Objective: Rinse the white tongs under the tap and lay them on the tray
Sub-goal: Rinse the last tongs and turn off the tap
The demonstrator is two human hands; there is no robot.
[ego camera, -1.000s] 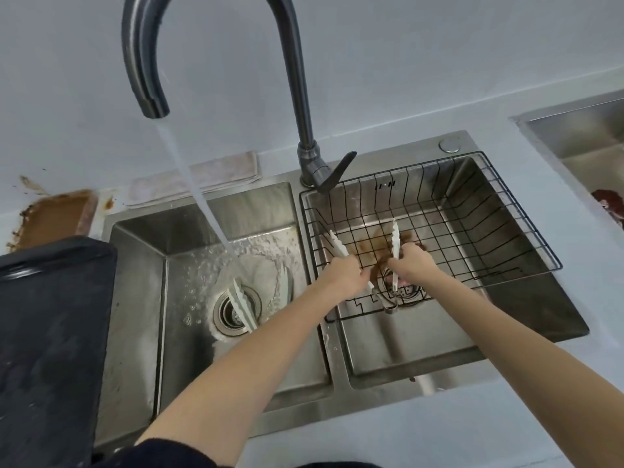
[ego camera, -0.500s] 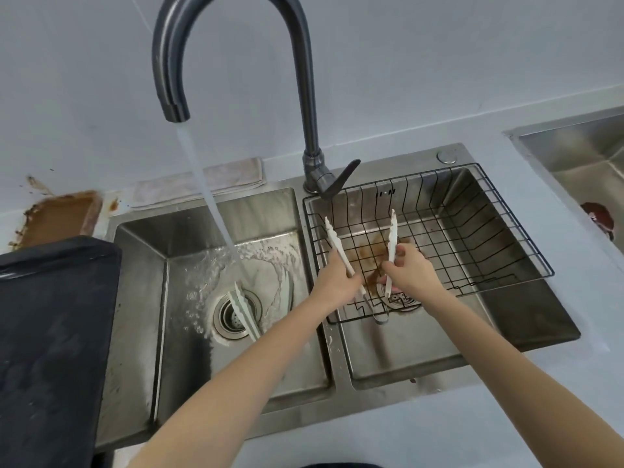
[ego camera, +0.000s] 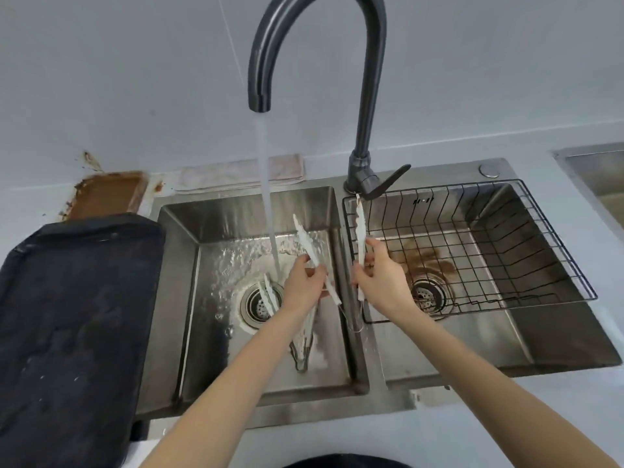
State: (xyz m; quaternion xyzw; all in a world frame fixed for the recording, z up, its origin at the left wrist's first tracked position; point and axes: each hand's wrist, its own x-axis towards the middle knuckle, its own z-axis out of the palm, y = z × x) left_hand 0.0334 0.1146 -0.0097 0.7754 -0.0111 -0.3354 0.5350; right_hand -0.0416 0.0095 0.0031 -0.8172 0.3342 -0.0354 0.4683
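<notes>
Left hand (ego camera: 304,285) & right hand (ego camera: 381,282) each pinch 1 arm of the white tongs (ego camera: 312,251), spread over the sink divider beside the running tap (ego camera: 317,55). Tongs look light, stiff, wet, likely slippery; grip mid-arm, as now.

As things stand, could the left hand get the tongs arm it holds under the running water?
Probably yes. The left hand grips one white tongs arm just right of the water stream, over the left basin. Nothing stands between them; a short move left should do.
</notes>
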